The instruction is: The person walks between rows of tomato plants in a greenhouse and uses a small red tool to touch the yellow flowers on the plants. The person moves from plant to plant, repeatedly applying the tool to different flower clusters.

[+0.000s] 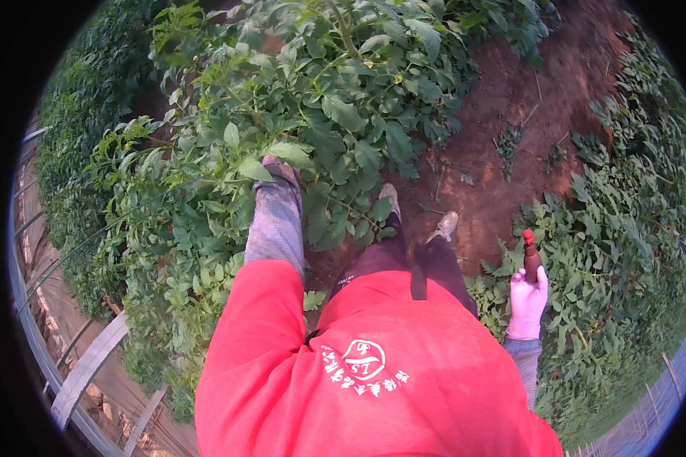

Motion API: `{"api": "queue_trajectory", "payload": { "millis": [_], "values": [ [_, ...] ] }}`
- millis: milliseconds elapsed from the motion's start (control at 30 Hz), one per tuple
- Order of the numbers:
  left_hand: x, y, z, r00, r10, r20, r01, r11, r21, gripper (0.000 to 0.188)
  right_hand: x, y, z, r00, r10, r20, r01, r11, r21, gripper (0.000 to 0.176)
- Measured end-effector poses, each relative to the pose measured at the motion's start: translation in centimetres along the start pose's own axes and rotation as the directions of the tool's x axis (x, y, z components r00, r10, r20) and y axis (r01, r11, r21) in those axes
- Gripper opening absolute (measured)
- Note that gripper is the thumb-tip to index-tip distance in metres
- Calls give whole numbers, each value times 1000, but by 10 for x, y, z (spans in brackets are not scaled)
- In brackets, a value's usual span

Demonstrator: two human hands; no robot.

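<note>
My left hand [277, 164] reaches into leafy tomato plants [343, 114] and is mostly covered by leaves; whether it grips a stem cannot be told. Its forearm has a grey striped sleeve. Out to the right, my right hand [529, 294], in a pale pinkish glove, is closed around the lower end of a small dark red-brown bottle [530, 260]. The bottle points away from me and has a bright red tip. Small yellow flowers [398, 79] show among the leaves ahead of me.
Reddish bare soil [491, 148] with wilted cut leaves [510, 149] runs between the rows. More plants [600, 274] stand at the right, close beside the right hand. A thin green line [120, 220] crosses the left foliage. Pale frame strips [91, 363] lie at lower left.
</note>
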State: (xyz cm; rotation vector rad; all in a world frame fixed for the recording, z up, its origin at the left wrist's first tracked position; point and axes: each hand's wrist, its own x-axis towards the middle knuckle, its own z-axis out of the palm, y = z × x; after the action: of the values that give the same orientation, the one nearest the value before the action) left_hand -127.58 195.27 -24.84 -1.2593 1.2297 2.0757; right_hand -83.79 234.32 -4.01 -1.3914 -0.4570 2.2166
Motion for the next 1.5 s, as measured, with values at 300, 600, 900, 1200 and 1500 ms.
{"api": "queue_trajectory", "payload": {
  "millis": [300,600,900,1200,1500],
  "values": [
    [-8,-23,-4,943,331,-12,-297,859,417,28,23,-9,16,997,43,70,-38,997,-71,38],
    [16,-49,-17,739,651,171,-521,392,758,24,20,-32,-21,1000,0,-14,-1,994,-105,31],
    [-140,-125,31,740,-356,571,-422,415,806,36,24,-59,-68,999,31,-27,-34,992,-123,31],
    [-218,-181,11,835,220,504,-403,-379,833,47,34,-93,-72,999,33,18,-29,983,-183,32],
    [-143,-148,-10,961,-58,269,-253,-575,778,59,9,-50,-75,999,41,-35,-47,984,-173,31]
  ]
}}
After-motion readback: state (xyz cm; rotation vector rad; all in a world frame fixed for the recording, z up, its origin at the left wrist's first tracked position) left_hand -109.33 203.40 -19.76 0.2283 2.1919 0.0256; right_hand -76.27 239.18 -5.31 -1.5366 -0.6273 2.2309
